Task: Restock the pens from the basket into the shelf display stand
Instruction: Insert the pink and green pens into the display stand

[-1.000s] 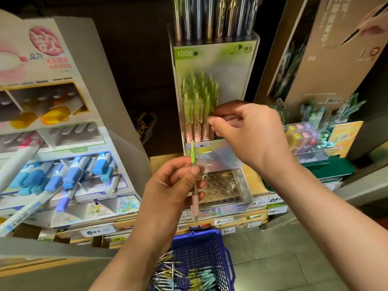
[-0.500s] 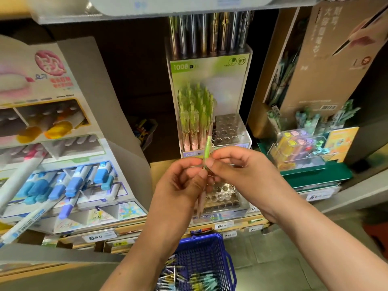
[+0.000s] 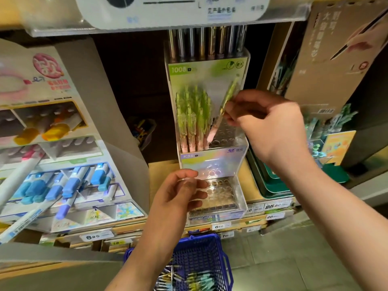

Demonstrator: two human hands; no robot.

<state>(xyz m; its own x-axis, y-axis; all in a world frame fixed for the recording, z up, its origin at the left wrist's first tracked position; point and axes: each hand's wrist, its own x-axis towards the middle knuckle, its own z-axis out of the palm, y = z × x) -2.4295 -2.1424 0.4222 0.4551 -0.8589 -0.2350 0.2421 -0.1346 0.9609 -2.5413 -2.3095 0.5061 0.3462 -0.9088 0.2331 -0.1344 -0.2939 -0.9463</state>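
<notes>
1. A stationery shelf of pale wood is running across the view, with white price tags lining its front edge and cardboard marker displays sitting at the left.
2. A clear acrylic display stand is standing at the centre in stepped tiers, each tier a perforated plate of round holes; the lower tier is showing empty holes.
3. Green-topped, pink-tipped pens are standing upright in the upper tier's left holes.
4. The right hand is pinching one pen, fingers clamped on its barrel, tilted, its pink tip just beside the standing pens over the upper tier.
5. The left hand is hovering before the lower tier, fingers loosely apart, holding nothing.
6. A blue plastic mesh basket is sitting below, with thin pens lying inside.
</notes>
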